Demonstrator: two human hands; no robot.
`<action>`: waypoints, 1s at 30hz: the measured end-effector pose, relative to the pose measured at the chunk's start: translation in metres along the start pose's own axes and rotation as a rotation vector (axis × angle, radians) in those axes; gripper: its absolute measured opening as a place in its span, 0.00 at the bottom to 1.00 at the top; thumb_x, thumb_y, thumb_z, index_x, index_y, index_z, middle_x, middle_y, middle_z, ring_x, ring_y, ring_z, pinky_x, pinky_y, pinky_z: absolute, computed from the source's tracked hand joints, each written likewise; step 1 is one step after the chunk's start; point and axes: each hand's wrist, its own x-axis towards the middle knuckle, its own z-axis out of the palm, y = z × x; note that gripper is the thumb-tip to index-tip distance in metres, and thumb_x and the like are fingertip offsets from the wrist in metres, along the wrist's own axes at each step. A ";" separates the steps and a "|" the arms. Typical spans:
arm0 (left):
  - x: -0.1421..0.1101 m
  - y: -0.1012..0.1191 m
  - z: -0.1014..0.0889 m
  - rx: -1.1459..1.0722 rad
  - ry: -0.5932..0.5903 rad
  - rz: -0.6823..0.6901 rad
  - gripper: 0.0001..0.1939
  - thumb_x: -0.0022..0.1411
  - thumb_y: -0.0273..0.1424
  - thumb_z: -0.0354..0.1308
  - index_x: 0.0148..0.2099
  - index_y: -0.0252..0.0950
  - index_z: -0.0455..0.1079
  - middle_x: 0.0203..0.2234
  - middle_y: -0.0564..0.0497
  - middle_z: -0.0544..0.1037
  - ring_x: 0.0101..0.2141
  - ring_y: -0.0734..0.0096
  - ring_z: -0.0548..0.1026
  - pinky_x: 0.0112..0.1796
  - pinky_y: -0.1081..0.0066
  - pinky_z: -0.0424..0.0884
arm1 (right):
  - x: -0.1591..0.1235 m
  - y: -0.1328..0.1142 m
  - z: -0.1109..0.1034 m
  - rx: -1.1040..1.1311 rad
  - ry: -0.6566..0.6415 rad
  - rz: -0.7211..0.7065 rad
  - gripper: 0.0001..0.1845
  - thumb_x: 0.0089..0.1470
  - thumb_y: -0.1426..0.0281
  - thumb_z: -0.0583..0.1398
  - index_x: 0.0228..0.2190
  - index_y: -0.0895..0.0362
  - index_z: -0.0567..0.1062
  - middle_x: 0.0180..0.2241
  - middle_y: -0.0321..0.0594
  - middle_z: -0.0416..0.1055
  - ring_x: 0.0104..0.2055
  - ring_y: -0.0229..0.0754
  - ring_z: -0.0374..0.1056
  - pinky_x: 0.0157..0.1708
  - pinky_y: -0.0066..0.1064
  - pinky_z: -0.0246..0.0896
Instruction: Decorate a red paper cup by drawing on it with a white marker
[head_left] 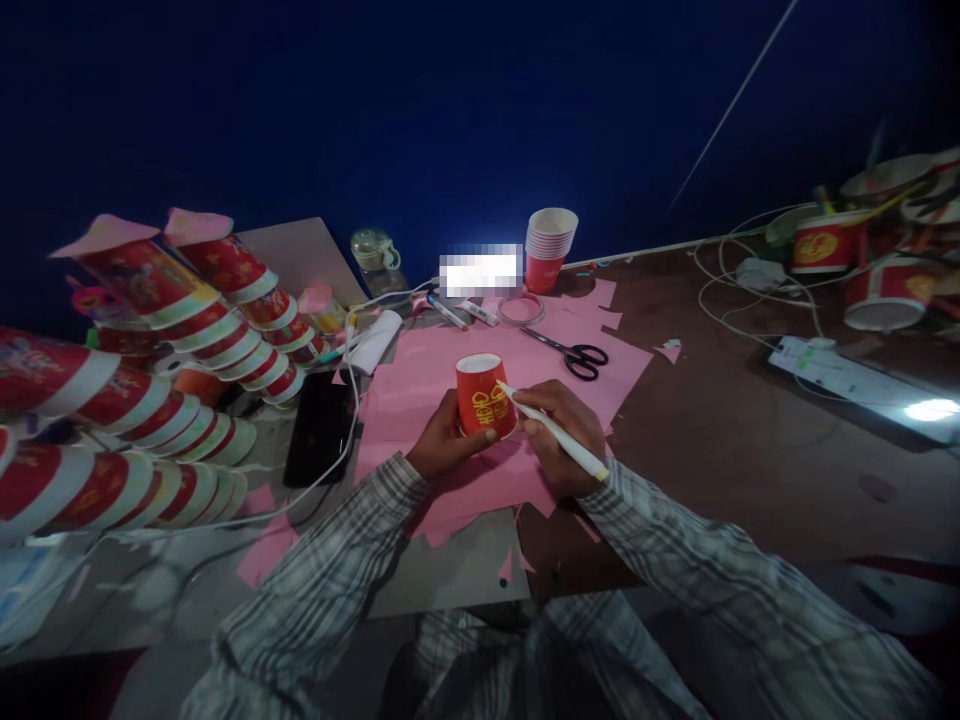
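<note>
My left hand (452, 440) is closed around a red paper cup (472, 400), its thumb along the lower side. The cup appears to stand wider end down, with its white, narrower end up. Yellow character-like marks cover its front. In my right hand (564, 430) is a white marker (559, 436) with a yellow end, its tip at or very near the marks. Whether the tip touches cannot be made out. Beneath both hands lies pink paper (420, 390) with ragged cut edges. Black-handled scissors (577, 358) rest on the paper to the right.
Tall stacks of red and white cups (217, 330) lean at the left, beside a black phone (321, 425). Nested cups (551, 250), markers (448, 312) and a tape ring (521, 309) stand behind. Right, cables (705, 290) run to a lit phone (862, 385) near more cups (889, 295).
</note>
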 end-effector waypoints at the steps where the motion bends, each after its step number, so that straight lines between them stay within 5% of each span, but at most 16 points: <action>1: 0.000 0.000 0.000 -0.010 -0.001 0.000 0.36 0.50 0.46 0.72 0.55 0.34 0.65 0.49 0.41 0.75 0.49 0.54 0.74 0.51 0.54 0.70 | -0.001 0.000 0.000 0.009 -0.001 -0.005 0.12 0.61 0.72 0.58 0.46 0.56 0.77 0.36 0.46 0.78 0.36 0.45 0.74 0.34 0.37 0.73; 7: 0.000 0.001 0.002 -0.015 0.013 -0.019 0.37 0.48 0.48 0.73 0.54 0.34 0.65 0.49 0.40 0.75 0.49 0.52 0.74 0.51 0.52 0.70 | -0.006 0.002 0.007 -0.001 -0.017 -0.025 0.14 0.61 0.72 0.58 0.48 0.54 0.76 0.40 0.47 0.78 0.42 0.47 0.75 0.40 0.41 0.74; 30: 0.000 0.003 0.001 -0.004 0.004 -0.024 0.37 0.49 0.47 0.73 0.55 0.34 0.66 0.49 0.41 0.75 0.48 0.55 0.74 0.52 0.51 0.70 | -0.002 0.003 0.004 0.002 0.002 0.005 0.12 0.62 0.69 0.57 0.46 0.55 0.77 0.38 0.46 0.77 0.40 0.47 0.74 0.37 0.40 0.73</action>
